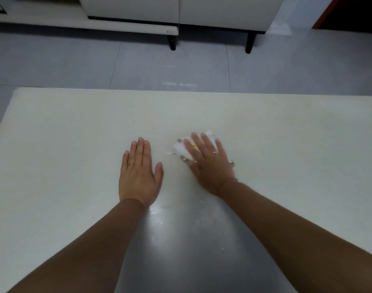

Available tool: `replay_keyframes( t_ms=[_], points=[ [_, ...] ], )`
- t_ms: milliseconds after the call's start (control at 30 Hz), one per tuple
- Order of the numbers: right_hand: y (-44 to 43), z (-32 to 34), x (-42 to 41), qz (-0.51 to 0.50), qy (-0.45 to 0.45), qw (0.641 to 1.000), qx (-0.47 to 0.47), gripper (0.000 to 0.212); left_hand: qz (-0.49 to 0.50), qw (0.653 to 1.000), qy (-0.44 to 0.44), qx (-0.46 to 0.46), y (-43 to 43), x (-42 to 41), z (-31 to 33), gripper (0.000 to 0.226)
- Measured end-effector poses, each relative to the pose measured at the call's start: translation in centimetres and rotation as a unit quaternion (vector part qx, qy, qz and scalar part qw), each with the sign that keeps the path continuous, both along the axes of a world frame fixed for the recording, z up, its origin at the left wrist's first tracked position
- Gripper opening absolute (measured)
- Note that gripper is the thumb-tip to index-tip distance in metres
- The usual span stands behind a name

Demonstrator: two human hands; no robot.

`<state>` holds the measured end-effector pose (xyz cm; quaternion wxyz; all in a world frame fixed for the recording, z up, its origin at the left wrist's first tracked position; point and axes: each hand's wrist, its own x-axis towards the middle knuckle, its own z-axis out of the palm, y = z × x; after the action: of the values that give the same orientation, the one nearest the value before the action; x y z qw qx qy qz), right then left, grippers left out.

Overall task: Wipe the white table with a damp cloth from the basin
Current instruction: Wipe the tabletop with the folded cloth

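Right hand (208, 163) presses flat, fingers straight, on white cloth (182, 148) lying on the table (64, 134). Left hand (138, 172) rests flat just beside it, fingers together, holding nothing. Crumbs (183, 158) at cloth edge.

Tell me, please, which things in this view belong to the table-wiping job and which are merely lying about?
Part of the job:
- white table
- cloth, pressed flat under the right hand
- crumbs beside the cloth
- left hand, resting flat on the table

Just there:
- white cabinet on black legs
- tiled floor
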<state>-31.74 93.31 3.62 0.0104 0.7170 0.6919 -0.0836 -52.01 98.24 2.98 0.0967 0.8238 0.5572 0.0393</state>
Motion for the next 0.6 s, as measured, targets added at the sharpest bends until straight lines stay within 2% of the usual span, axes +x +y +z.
replay_keyframes(
  t_ms=[100,167,233,267,333,400,433,500,600],
  points=[
    [-0.6,0.0,2.5,-0.15,0.002,0.989,-0.008,0.055,0.008,1.0,0.005,-0.005,-0.1,0.1,0.2,0.07],
    [-0.5,-0.2,1.1,-0.256,0.025,0.966,-0.006,0.055,0.011,1.0,0.012,-0.019,0.1,0.3,0.3,0.067],
    [-0.6,0.0,-2.0,-0.307,0.042,0.951,-0.005,0.056,0.013,0.998,0.033,-0.046,0.3,0.5,0.5,0.065],
    [-1.1,0.1,-3.8,-0.283,0.042,0.958,-0.001,0.057,0.015,0.997,0.046,-0.055,0.2,0.6,0.7,0.066],
    [-3.4,0.6,-6.0,-0.154,0.034,0.987,-0.001,0.057,0.026,0.997,0.056,-0.055,-0.6,0.8,1.2,0.065],
    [-5.4,1.0,-4.4,-0.013,0.026,1.0,0.001,0.057,0.042,0.998,0.015,-0.035,-3.2,0.8,1.6,0.065],
    [-6.0,1.0,-2.8,0.022,0.025,0.999,0.0,0.056,0.044,0.999,-0.013,-0.024,-5.1,0.8,1.7,0.065],
    [-6.9,1.0,0.3,-0.008,0.013,1.0,-0.026,0.056,0.027,0.998,-0.053,-0.009,-9.8,0.5,1.7,0.065],
    [-7.2,0.7,0.4,-0.192,0.015,0.981,-0.028,0.057,0.004,0.997,-0.066,-0.038,-15.8,-0.5,1.2,0.066]
  ],
)
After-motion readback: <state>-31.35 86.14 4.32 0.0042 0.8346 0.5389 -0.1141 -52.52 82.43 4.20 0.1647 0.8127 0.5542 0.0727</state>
